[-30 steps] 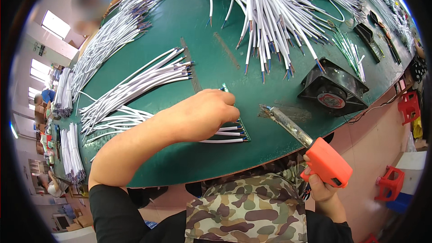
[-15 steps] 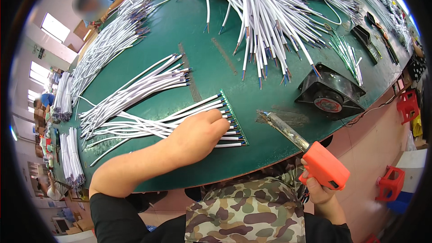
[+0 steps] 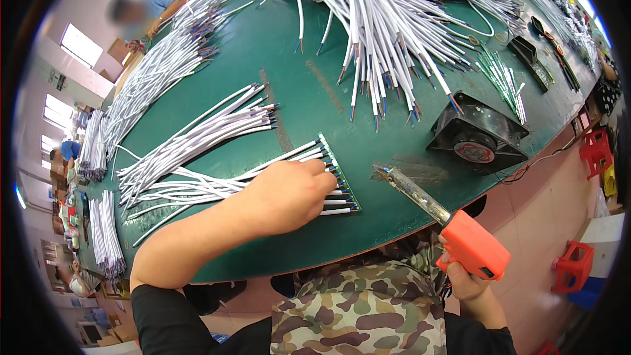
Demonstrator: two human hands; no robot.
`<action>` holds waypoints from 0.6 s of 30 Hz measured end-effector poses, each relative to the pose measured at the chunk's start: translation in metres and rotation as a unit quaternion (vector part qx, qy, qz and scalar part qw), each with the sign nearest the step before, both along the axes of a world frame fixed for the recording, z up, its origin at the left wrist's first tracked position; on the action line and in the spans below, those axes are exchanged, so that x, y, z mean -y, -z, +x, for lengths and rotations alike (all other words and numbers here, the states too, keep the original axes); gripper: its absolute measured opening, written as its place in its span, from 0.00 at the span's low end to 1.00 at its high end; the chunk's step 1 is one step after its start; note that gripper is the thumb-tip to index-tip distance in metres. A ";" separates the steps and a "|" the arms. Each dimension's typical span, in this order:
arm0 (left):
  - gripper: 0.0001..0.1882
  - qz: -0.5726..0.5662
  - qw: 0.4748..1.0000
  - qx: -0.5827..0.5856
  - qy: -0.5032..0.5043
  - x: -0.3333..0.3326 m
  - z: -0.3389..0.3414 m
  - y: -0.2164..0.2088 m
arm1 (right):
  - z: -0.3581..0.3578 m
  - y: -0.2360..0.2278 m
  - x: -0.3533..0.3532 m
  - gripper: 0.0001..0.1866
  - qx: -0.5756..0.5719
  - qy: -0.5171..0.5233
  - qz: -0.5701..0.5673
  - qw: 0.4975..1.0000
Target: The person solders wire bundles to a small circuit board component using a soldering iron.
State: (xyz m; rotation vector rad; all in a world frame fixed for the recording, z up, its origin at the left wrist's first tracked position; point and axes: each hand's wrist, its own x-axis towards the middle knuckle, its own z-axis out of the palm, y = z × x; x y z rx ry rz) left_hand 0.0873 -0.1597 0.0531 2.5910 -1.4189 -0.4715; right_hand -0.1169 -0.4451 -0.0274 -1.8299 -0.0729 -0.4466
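My right hand (image 3: 465, 281) is closed around the handle of an orange soldering gun (image 3: 477, 244) at the table's near edge. Its long, stained metal barrel points up and left, with the tip over a dark, scorched patch. My left hand (image 3: 296, 192) rests over a row of white cables (image 3: 230, 189), its fingers curled together. Whatever they grip is hidden beneath the hand. Those cables end with blue and brown wires along a narrow green circuit board strip (image 3: 343, 174), just right of my left fingertips.
Beyond my left hand lies a bundle of white cables (image 3: 204, 125); a large heap (image 3: 388, 39) covers the far side. A black fan (image 3: 478, 135) stands right of the soldering tip, near thin green-white strips (image 3: 505, 85). A person (image 3: 158, 10) sits at the far left.
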 end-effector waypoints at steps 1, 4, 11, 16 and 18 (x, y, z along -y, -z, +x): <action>0.09 -0.049 0.997 -0.042 -0.030 -0.002 0.004 0.001 | 0.000 0.000 0.000 0.08 0.000 0.005 0.002 1.000; 0.09 -0.098 0.985 -0.140 -0.029 -0.004 0.017 0.009 | -0.002 0.001 0.000 0.07 0.000 0.009 0.012 1.000; 0.08 -0.084 0.978 -0.192 -0.006 0.002 0.028 0.005 | 0.003 0.002 -0.001 0.08 0.019 0.008 0.022 1.000; 0.08 -0.080 0.986 -0.143 0.033 0.005 0.028 0.002 | 0.004 -0.001 -0.003 0.09 0.001 0.006 0.037 0.999; 0.09 -0.021 0.993 -0.095 0.063 0.010 0.028 -0.005 | 0.006 -0.003 -0.004 0.10 0.001 0.008 0.047 0.999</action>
